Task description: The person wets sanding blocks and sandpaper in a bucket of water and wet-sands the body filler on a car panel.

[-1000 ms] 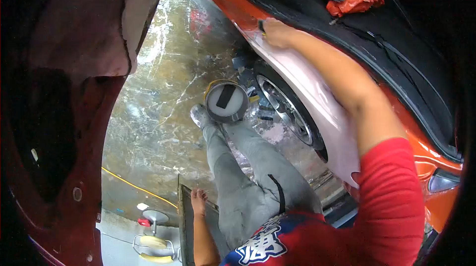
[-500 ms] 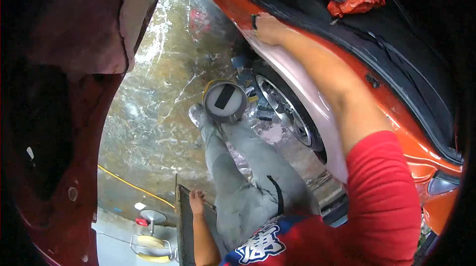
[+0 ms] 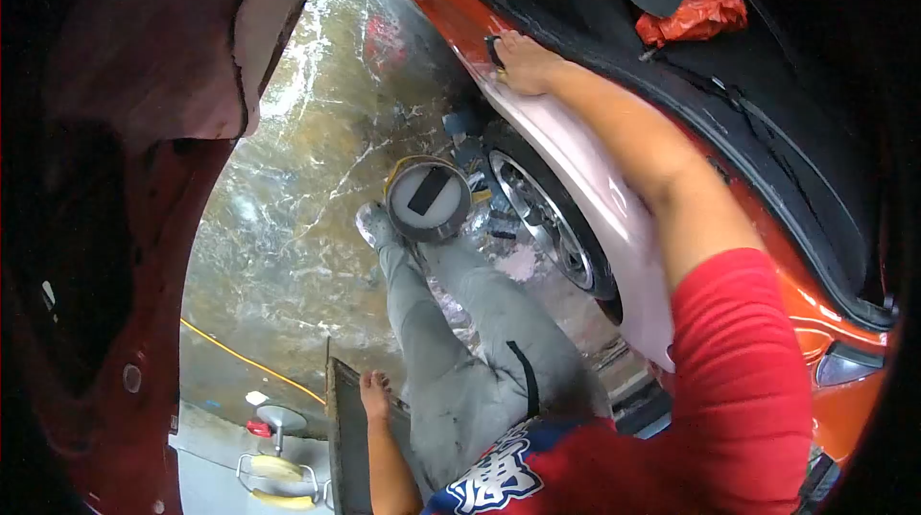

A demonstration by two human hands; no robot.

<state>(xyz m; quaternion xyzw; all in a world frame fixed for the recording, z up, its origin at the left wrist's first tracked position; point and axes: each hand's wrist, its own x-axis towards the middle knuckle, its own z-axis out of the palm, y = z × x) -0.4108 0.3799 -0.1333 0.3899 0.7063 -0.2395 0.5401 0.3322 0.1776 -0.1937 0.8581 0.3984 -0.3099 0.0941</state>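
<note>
My right hand (image 3: 526,62) lies over a dark pad (image 3: 493,51), pressing it against the car's body panel where orange paint meets a pale pinkish-grey patch (image 3: 576,146). Only the pad's edge shows past my fingers; the rest is hidden under the hand. A bit of something yellow peeks out beside it. Down by my leg hangs my left hand (image 3: 375,392), holding nothing, its fingers loosely apart. Between my feet and the wheel stands a bucket (image 3: 429,229) of whitish liquid, with a black rectangular block (image 3: 429,191) in or over it.
The car's wheel (image 3: 547,213) is just right of the bucket. A red plastic bag (image 3: 698,9) lies on the dark trim above. A dark red panel (image 3: 144,323) borders the left side. A yellow cord (image 3: 251,359) crosses the wet floor towards a stool-like metal frame (image 3: 278,467).
My right hand stays at nearly the same place on the panel, its fingers shifted slightly and spread more. The whole view has drifted a little; the bucket and left hand appear slightly further left.
</note>
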